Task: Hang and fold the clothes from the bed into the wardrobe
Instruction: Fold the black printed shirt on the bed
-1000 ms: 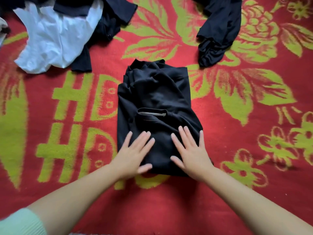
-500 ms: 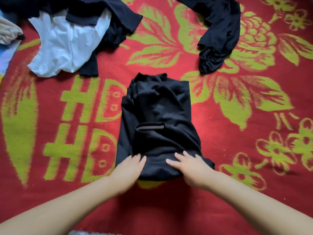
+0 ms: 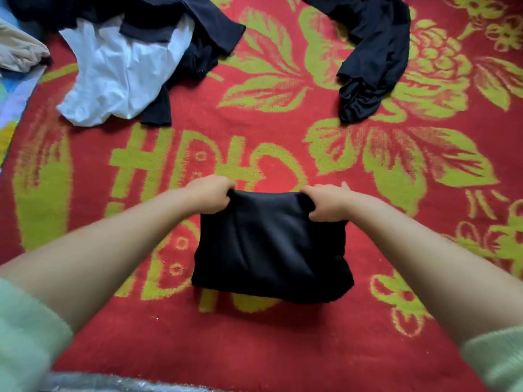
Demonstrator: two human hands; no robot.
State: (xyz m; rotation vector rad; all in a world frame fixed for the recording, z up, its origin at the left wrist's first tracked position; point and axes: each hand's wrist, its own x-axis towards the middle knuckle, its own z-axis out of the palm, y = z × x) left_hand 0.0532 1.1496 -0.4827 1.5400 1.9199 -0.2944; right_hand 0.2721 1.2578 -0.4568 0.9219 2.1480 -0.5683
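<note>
A black garment (image 3: 271,247), folded into a compact rectangle, lies in the middle of the red and green bed blanket (image 3: 254,154). My left hand (image 3: 210,193) grips its far left corner with curled fingers. My right hand (image 3: 325,200) grips its far right corner the same way. Both bare forearms reach in from the bottom corners, with pale green sleeves pushed up.
A white garment (image 3: 121,72) lies at the back left, partly under dark clothes (image 3: 203,32). Another black garment (image 3: 373,58) is crumpled at the back right. A beige cloth (image 3: 19,49) sits at the far left edge. A grey bed edge (image 3: 113,384) runs along the bottom.
The black garment has been folded over once more and is now about half as long. My hands went from its near edge to gripping its far corners.
</note>
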